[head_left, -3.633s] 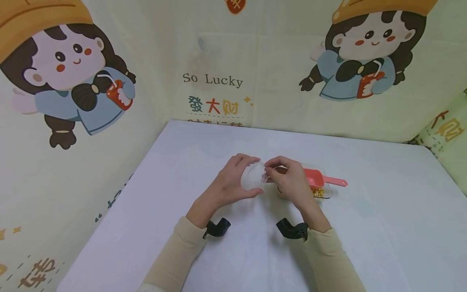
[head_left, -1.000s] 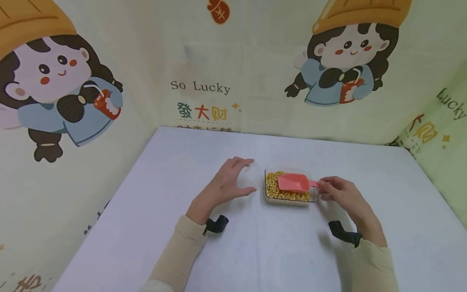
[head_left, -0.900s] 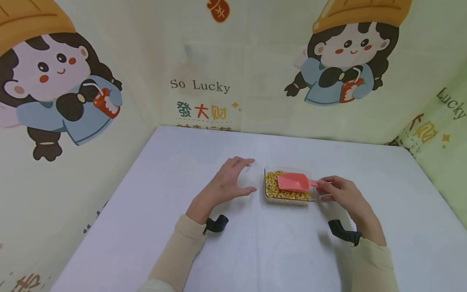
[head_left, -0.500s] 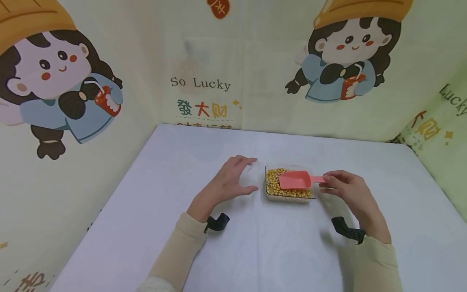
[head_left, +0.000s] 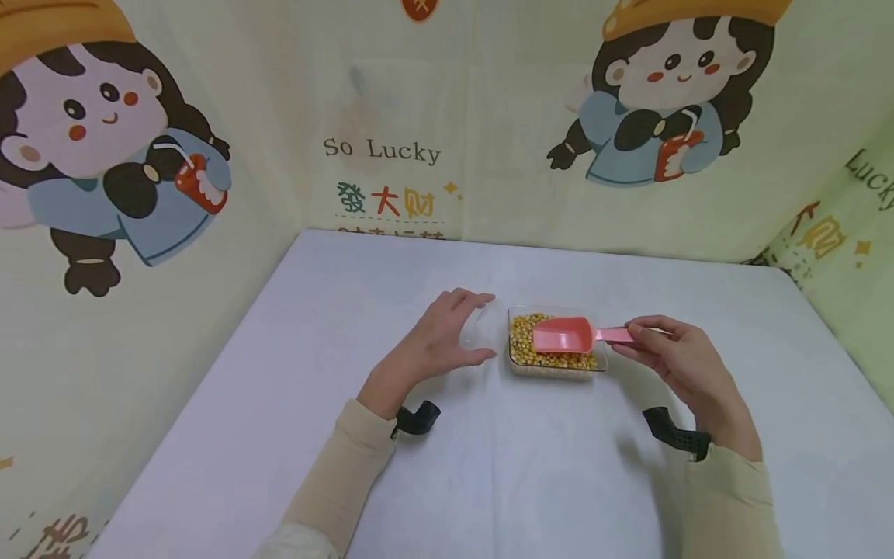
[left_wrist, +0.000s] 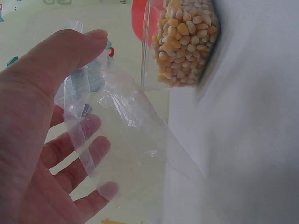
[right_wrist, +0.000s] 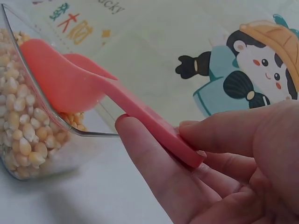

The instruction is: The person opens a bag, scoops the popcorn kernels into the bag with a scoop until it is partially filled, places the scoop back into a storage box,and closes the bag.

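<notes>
My left hand (head_left: 441,330) holds a clear plastic bag (left_wrist: 135,126), thumb and fingers spread in a wide C around its mouth, the film hanging in folds. Right of the bag in the head view is a clear rectangular container (head_left: 552,373) of yellow corn kernels (left_wrist: 189,42). Over the corn lies the bowl of a pink scoop (head_left: 563,335), with no kernels visible in it. My right hand (head_left: 680,357) pinches the scoop's handle (right_wrist: 154,123) between thumb and fingers, beyond the container's right rim. Whether the bowl touches the kernels I cannot tell.
A white cloth-covered table (head_left: 559,466) extends around the container. Behind it hangs a printed backdrop (head_left: 503,155) with cartoon figures and lettering. Black wrist mounts (head_left: 417,419) sit below both hands.
My right hand has left the bag's edge and taken the scoop by its handle. Over the last second it has lifted the handle slightly. The left hand keeps the bag nearly in place.
</notes>
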`<act>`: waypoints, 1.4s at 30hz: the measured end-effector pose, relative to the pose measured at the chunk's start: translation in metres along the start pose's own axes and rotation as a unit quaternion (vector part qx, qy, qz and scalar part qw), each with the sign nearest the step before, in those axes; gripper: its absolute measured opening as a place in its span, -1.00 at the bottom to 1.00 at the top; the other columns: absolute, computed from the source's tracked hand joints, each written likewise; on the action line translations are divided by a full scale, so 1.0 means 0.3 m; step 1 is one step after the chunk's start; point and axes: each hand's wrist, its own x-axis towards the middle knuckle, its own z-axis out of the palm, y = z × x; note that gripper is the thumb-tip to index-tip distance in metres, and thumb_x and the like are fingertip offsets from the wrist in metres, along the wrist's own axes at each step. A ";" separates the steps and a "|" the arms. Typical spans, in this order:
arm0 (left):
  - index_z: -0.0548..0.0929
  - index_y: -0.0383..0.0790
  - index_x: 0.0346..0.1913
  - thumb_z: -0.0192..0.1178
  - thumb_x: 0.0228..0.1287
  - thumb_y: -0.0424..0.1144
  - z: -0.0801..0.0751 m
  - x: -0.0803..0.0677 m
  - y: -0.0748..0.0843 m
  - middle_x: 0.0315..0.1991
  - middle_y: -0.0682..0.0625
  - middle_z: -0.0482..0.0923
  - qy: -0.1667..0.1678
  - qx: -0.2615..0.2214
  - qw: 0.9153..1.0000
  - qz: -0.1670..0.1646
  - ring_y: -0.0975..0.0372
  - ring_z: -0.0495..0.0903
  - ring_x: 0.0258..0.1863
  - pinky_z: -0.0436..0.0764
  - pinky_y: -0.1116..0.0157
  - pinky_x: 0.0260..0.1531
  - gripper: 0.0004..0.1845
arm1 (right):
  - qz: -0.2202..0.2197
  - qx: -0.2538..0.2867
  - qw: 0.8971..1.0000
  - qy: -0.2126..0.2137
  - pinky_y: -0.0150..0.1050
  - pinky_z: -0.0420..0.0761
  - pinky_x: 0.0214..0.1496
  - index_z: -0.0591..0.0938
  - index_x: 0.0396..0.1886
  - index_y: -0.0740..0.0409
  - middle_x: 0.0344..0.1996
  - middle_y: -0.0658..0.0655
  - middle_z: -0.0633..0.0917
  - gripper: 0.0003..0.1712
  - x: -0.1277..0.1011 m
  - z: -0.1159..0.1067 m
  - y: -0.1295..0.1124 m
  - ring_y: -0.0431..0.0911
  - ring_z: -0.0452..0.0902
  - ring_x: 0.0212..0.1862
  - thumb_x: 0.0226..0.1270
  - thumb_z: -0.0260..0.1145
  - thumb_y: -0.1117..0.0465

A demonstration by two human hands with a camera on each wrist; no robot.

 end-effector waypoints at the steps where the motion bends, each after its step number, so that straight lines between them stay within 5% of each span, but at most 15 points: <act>1: 0.36 0.00 0.42 0.44 0.11 0.06 -0.003 0.001 0.001 0.20 0.03 0.43 0.001 0.001 1.000 0.001 0.15 0.38 0.23 0.50 0.13 0.24 -0.18 | 0.001 -0.002 1.000 -0.004 -0.33 0.66 0.00 0.37 0.20 0.40 -0.17 0.01 0.74 -0.40 -0.002 0.000 -0.002 -0.14 0.77 -0.13 0.37 0.32 0.09; 12: 0.35 0.01 0.42 0.44 0.11 0.06 -0.008 0.002 0.010 0.21 0.02 0.43 -0.002 0.004 1.000 -0.007 0.15 0.38 0.24 0.50 0.13 0.25 -0.18 | -0.002 -0.051 0.998 -0.040 -0.38 0.64 0.03 0.28 0.31 0.53 -0.01 0.07 0.67 -0.25 0.002 0.023 -0.026 -0.14 0.75 -0.05 0.40 0.29 0.06; 18: 0.36 0.00 0.41 0.44 0.10 0.06 0.000 0.002 0.011 0.19 0.02 0.44 0.007 0.006 1.000 0.002 0.16 0.39 0.23 0.50 0.15 0.24 -0.19 | 0.019 -0.154 0.987 -0.038 -0.38 0.57 0.16 0.35 0.35 0.34 0.08 0.01 0.61 -0.26 -0.002 0.013 -0.055 -0.13 0.70 0.08 0.44 0.20 -0.11; 25: 0.36 -0.01 0.41 0.44 0.11 0.06 0.006 0.003 0.011 0.19 0.01 0.44 0.003 0.007 1.000 0.001 0.15 0.39 0.22 0.49 0.14 0.25 -0.19 | 0.031 -0.226 0.974 -0.018 0.02 0.31 0.39 0.37 0.36 0.22 0.05 -0.10 0.68 -0.26 -0.022 -0.032 -0.110 -0.15 0.68 0.11 0.44 0.12 -0.22; 32: 0.36 -0.01 0.41 0.44 0.11 0.07 0.010 0.002 0.010 0.18 0.01 0.44 0.001 0.010 1.000 -0.004 0.14 0.39 0.24 0.50 0.15 0.26 -0.19 | 0.034 -0.294 0.955 0.007 0.17 0.30 0.40 0.41 0.34 0.19 -0.06 -0.11 0.73 -0.25 -0.038 -0.038 -0.161 -0.23 0.73 -0.02 0.44 0.08 -0.28; 42: 0.37 -0.05 0.41 0.46 0.09 0.06 0.021 0.005 0.010 0.18 -0.02 0.45 0.001 0.004 1.000 -0.005 0.12 0.40 0.22 0.48 0.10 0.26 -0.17 | 0.029 -0.340 0.940 0.021 0.37 0.25 0.34 0.43 0.30 0.28 -0.07 0.13 0.76 -0.30 -0.036 -0.016 -0.223 -0.26 0.76 -0.15 0.47 0.13 -0.18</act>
